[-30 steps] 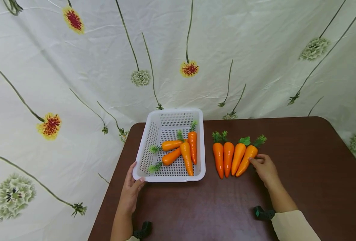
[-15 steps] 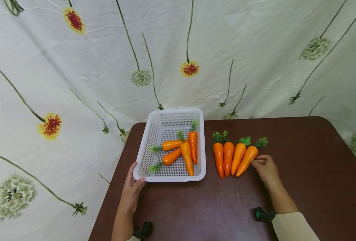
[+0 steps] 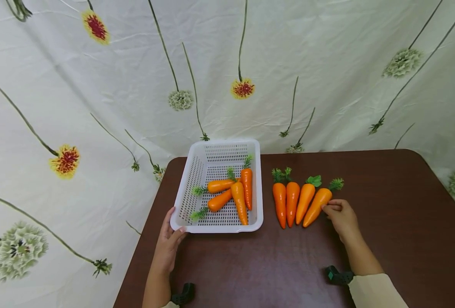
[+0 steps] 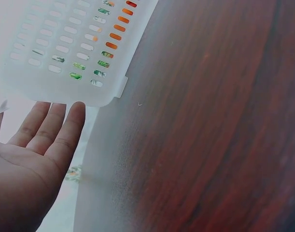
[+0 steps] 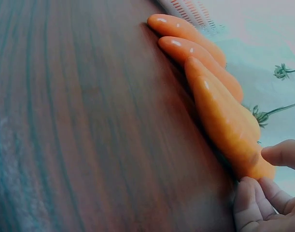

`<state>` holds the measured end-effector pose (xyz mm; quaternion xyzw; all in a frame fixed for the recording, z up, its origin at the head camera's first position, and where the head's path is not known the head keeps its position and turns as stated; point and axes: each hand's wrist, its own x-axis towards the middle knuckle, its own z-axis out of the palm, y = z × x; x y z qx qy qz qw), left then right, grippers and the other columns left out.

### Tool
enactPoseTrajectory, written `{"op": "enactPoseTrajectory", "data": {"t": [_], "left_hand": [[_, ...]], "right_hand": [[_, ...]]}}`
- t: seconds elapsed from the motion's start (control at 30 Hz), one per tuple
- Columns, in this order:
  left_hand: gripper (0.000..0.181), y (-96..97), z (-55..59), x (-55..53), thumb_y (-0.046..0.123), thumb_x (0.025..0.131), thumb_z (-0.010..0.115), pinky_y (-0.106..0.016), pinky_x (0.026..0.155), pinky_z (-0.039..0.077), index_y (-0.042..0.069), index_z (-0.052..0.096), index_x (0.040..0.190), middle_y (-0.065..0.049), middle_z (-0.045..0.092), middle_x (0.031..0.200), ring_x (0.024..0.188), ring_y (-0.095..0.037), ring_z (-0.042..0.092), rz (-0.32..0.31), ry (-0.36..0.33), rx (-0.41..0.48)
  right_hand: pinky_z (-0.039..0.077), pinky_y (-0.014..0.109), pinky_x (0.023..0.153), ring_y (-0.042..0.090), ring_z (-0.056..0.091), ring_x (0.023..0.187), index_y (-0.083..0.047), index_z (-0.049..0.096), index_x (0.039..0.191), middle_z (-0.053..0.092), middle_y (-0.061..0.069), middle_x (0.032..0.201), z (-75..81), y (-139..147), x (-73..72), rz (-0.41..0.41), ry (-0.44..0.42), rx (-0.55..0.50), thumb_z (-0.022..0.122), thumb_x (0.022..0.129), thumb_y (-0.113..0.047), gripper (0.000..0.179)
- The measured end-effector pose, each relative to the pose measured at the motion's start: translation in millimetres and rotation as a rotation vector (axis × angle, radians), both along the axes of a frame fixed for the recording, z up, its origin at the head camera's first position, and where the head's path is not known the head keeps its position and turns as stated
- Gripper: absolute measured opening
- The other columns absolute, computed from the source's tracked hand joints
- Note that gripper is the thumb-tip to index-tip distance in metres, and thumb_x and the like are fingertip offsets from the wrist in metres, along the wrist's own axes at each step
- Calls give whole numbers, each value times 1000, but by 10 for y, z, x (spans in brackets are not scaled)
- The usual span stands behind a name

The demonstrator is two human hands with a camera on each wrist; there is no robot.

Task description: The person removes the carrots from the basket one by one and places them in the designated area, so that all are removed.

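A white perforated plastic basket stands toward the table's left side, with several orange carrots with green tops inside. My left hand holds its near left corner, thumb at the front rim and fingers along the side. In the left wrist view, the fingertips touch the basket's corner. To the right of the basket lies a row of several more carrots. My right hand pinches the rightmost carrot near its thick end; the right wrist view shows thumb and fingers on either side of this carrot.
Everything stands on a dark brown wooden table. A white cloth with printed flowers hangs behind the table and along its left side. Black bands are worn on both wrists.
My right hand has shifted slightly to the right, and the rightmost carrot's leafy end has moved right and a little nearer with it. The left hand and the basket stay in place.
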<state>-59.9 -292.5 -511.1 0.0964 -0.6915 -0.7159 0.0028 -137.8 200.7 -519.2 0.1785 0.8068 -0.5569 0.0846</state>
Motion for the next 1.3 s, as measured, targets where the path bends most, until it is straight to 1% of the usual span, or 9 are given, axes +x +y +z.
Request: {"op": "enactPoseTrajectory", "data": {"t": [0.13, 0.3, 0.47, 0.6, 0.73, 0.93, 1.03, 1.13, 1.3], "left_hand": [[72, -3, -5, -1, 11, 102, 56, -18, 97, 50, 31, 20, 160, -8, 32, 162, 125, -14, 58, 2, 1, 1], [71, 5, -3, -3, 12, 102, 57, -18, 97, 49, 32, 21, 160, -8, 32, 161, 125, -14, 57, 3, -2, -5], [70, 18, 2, -6, 12, 102, 57, -19, 97, 50, 32, 22, 160, -7, 34, 160, 126, -16, 57, 15, -6, -2], [70, 18, -1, -9, 12, 102, 57, -19, 96, 50, 32, 22, 159, -7, 34, 160, 125, -16, 58, 17, -2, 3], [72, 7, -14, -5, 11, 102, 57, -18, 97, 50, 32, 21, 160, -7, 32, 161, 126, -14, 57, 8, 7, -1], [72, 2, -31, -7, 10, 101, 57, -18, 97, 49, 30, 21, 160, -7, 32, 161, 126, -13, 57, 2, 17, 2], [71, 5, -30, -6, 10, 102, 56, -19, 97, 50, 30, 21, 160, -7, 33, 160, 126, -14, 57, -1, 25, 3], [71, 6, -36, -5, 10, 102, 56, -18, 97, 50, 31, 21, 160, -7, 33, 159, 125, -14, 58, 1, 30, 1], [71, 7, -50, -7, 11, 101, 57, -18, 97, 51, 32, 23, 160, -7, 35, 158, 125, -15, 59, 15, 24, -2]], "right_hand": [[51, 23, 74, 6, 62, 82, 2, 46, 136, 65, 5, 109, 9, 5, 3, 18, -5, 0, 64, 99, -32, 53], [50, 25, 74, 9, 62, 85, 1, 48, 134, 66, 10, 115, 9, -2, 5, 50, -1, 28, 64, 98, -31, 51], [50, 24, 73, 9, 61, 85, 1, 50, 131, 67, 11, 114, -3, -4, 0, 65, 15, 47, 65, 97, -30, 48], [50, 23, 73, 9, 60, 85, 1, 51, 130, 67, 9, 113, 0, -9, -1, 68, 15, 55, 66, 97, -30, 47], [50, 24, 73, 9, 60, 85, 1, 51, 130, 66, 8, 111, 16, 0, 1, 61, 6, 36, 65, 98, -32, 48], [51, 24, 76, 13, 61, 89, -1, 49, 135, 63, 8, 116, 42, -14, 0, 34, 10, 11, 63, 99, -34, 50], [52, 22, 78, 11, 61, 91, -3, 49, 137, 62, 6, 118, 65, -30, -5, 22, 26, -8, 63, 100, -35, 51], [53, 20, 81, 5, 62, 91, -2, 50, 137, 64, 3, 117, 95, -53, -13, 18, 66, -44, 62, 100, -34, 50], [55, 17, 85, -4, 62, 92, 2, 50, 137, 64, -14, 103, 167, -115, -17, 30, 143, -130, 62, 101, -30, 50]]}}
